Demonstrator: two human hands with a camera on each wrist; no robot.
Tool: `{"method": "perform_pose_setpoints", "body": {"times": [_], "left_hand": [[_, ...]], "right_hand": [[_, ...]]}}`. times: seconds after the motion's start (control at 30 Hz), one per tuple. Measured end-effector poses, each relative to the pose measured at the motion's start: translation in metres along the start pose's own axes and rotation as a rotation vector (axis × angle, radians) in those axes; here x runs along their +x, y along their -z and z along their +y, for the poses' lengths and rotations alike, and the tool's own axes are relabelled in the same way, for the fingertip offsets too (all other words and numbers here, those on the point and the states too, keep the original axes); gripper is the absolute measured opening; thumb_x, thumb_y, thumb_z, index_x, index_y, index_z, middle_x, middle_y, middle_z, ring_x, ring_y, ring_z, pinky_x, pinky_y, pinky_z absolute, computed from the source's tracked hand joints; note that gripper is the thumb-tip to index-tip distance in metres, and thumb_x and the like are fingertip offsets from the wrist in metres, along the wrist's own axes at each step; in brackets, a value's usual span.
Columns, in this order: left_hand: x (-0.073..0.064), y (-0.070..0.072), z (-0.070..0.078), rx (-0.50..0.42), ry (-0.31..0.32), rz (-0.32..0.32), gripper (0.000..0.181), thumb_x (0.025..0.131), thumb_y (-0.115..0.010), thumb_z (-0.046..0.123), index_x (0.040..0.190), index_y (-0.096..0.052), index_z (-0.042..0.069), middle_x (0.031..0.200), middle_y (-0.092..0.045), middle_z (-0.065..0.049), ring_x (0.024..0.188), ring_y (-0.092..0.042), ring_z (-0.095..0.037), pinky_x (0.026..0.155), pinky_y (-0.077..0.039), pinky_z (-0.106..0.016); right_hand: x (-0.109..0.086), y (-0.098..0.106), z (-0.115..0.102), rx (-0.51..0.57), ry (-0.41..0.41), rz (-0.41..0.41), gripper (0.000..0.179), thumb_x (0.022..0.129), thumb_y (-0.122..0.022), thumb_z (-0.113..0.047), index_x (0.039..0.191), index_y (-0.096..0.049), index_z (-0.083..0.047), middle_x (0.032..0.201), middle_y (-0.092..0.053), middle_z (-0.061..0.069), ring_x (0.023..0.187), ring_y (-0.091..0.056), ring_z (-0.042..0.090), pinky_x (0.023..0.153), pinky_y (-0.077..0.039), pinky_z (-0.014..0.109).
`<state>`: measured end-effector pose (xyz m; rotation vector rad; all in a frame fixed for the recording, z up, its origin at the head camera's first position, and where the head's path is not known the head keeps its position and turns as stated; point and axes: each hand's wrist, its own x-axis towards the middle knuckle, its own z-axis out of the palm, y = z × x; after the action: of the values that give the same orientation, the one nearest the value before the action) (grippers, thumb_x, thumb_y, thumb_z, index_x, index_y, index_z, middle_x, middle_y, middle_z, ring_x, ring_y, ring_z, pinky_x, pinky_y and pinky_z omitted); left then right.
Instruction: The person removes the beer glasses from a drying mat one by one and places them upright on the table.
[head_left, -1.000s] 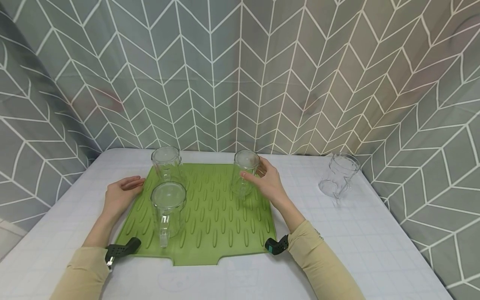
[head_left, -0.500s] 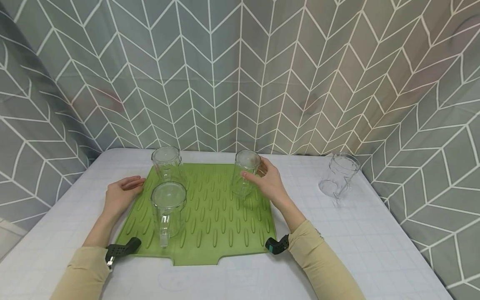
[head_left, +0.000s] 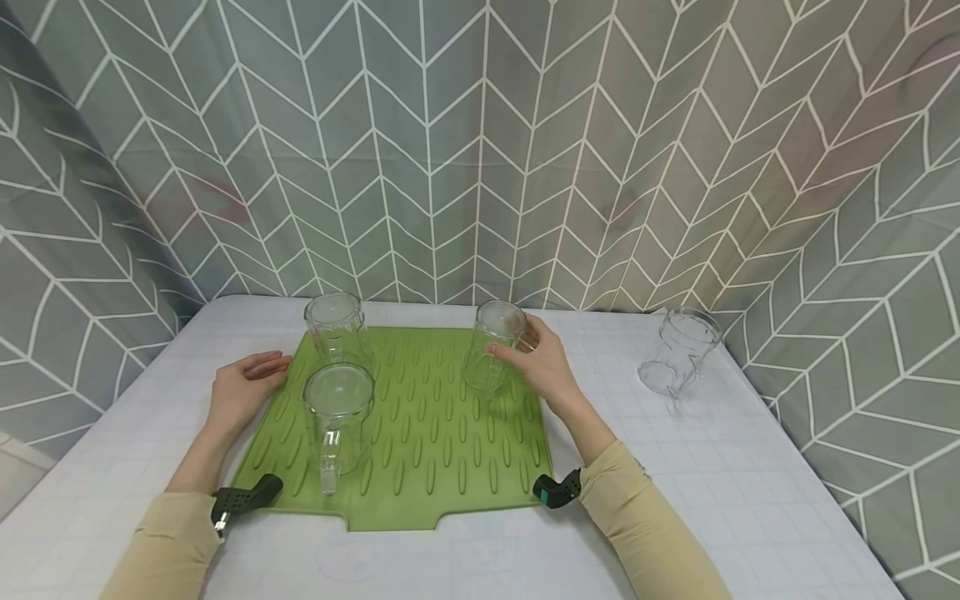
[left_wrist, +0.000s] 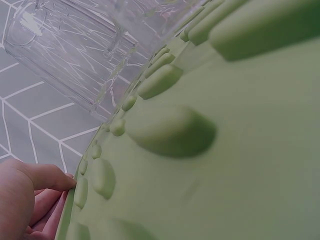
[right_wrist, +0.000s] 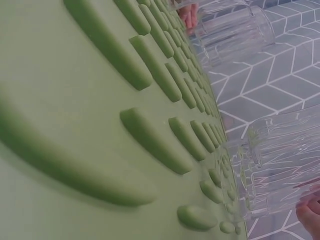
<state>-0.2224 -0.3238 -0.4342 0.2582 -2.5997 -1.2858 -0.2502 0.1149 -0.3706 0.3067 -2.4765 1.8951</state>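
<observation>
My right hand (head_left: 542,362) grips a clear glass mug (head_left: 491,342), thumb in front and fingers behind its right side. This mug leans slightly right at the back right of a green ridged silicone mat (head_left: 420,483). Beside the mat's left edge rests my left hand (head_left: 243,392), loosely bent, its fingertips touching that edge in the left wrist view. Closest to it are two more glass mugs on the mat, a back mug (head_left: 335,329) and a front mug (head_left: 337,408) whose handle points toward me. Both seem to stand base up.
Another glass mug (head_left: 678,354) stands on the white table (head_left: 637,500) to the right, off the mat. A grey curtain (head_left: 480,150) with white chevron lines closes off the back and sides.
My right hand has shifted slightly right, and the top of its mug has tipped that way too. My left hand and the other mugs have stayed put.
</observation>
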Motion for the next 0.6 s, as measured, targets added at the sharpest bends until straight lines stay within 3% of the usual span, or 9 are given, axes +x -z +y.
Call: {"method": "perform_pose_setpoints", "body": {"times": [0.6], "left_hand": [[0.0005,0.0000,-0.0003,0.000,0.004,-0.004,0.048,0.098,-0.064,0.022,0.138,-0.055,-0.003,0.129,-0.064,-0.022,0.078,-0.044,0.027,0.111,-0.038,-0.057]], "right_hand": [[-0.0009,0.0054,-0.0042,-0.012,-0.018,-0.008,0.082,0.085,-0.080,-0.028,0.152,-0.037,-0.009,0.155,-0.043,0.012,0.144,-0.038,0.031,0.120,-0.036,0.040]]}}
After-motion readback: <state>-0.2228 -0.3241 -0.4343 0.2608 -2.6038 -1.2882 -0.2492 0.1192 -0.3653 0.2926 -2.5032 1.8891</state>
